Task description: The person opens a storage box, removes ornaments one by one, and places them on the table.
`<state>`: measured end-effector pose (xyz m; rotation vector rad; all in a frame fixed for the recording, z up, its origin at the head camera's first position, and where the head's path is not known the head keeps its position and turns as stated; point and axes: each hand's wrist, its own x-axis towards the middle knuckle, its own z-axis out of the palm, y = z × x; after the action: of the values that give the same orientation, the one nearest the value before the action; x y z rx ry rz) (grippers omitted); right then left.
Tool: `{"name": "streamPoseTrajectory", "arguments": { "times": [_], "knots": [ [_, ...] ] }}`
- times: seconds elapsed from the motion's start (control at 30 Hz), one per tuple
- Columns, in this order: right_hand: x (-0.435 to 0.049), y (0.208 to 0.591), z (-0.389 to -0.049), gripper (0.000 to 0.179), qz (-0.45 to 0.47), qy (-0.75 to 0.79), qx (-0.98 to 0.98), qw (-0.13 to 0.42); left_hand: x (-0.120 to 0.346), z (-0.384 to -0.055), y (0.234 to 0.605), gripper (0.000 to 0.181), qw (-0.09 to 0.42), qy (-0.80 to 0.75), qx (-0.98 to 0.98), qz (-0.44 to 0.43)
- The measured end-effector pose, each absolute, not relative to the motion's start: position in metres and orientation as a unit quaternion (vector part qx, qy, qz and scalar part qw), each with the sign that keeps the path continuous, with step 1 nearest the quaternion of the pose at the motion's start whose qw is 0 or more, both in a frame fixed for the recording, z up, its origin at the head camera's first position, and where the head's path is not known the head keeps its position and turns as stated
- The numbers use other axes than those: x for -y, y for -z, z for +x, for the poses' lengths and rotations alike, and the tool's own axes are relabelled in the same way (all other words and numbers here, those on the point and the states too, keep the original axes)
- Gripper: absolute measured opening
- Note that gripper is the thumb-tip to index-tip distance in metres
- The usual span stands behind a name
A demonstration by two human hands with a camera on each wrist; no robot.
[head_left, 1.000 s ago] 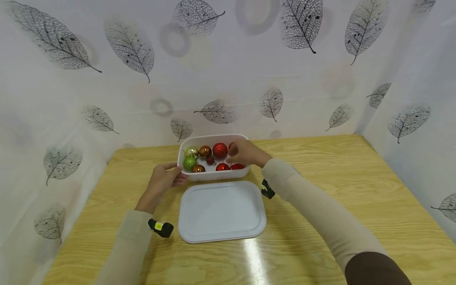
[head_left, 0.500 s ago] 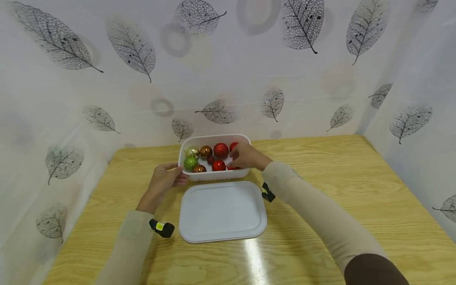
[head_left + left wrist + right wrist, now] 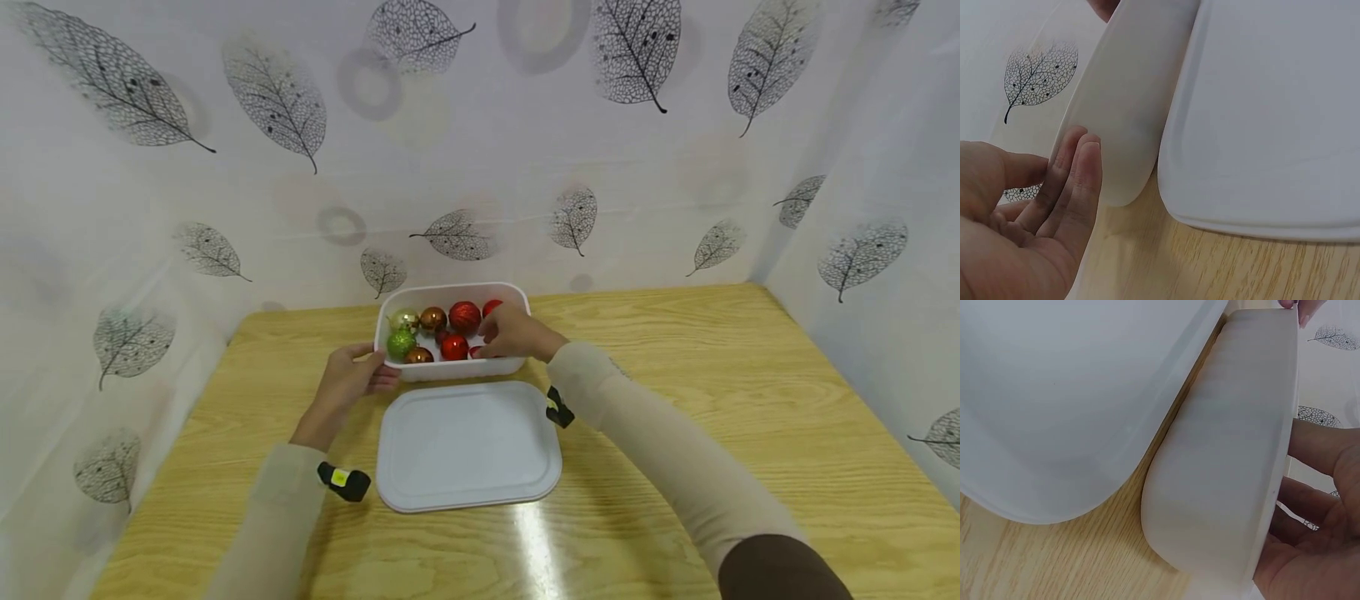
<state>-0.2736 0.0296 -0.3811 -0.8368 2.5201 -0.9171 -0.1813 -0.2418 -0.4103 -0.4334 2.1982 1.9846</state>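
Head view: left hand [image 3: 347,379] is pinching the white box [image 3: 457,372] at its left end, thumb at the rim, fingers lying along the outer wall. Right hand [image 3: 517,330] is reaching over the right end, fingers dipping inside beside a partly hidden red ball [image 3: 476,352]; can't tell if they're gripping it, since the wall is blocking the right wrist view. Box is sitting at the back of the wooden table [image 3: 675,358], holding a shiny red ball [image 3: 453,347] near the middle, a green ball [image 3: 401,343] and a pale gold ball [image 3: 403,320] at left. White lid [image 3: 468,447] is lying just in front.
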Motion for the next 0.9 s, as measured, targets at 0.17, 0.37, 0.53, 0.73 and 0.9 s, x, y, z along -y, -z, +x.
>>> {"name": "streamPoseTrajectory", "arguments": {
  "times": [0.17,0.37,0.53,0.73,0.9],
  "knots": [
    [-0.029,0.384,-0.276,0.037,-0.290,0.323,-0.885,0.169,0.241,-0.181,0.409,0.048,0.070,-0.655,-0.738,-0.148],
    [-0.027,0.386,-0.277,0.036,-0.292,0.325,-0.884,0.166,0.241,-0.181,0.410,0.048,0.071,-0.657,-0.735,-0.150],
    [-0.025,0.391,-0.278,0.031,-0.296,0.326,-0.883,0.161,0.240,-0.181,0.411,0.049,0.072,-0.661,-0.732,-0.152],
    [-0.023,0.392,-0.278,0.030,-0.297,0.325,-0.883,0.161,0.240,-0.180,0.410,0.047,0.069,-0.661,-0.732,-0.146],
    [-0.020,0.391,-0.277,0.030,-0.286,0.326,-0.883,0.181,0.240,-0.180,0.410,0.046,0.067,-0.658,-0.736,-0.144]
  ]
}}
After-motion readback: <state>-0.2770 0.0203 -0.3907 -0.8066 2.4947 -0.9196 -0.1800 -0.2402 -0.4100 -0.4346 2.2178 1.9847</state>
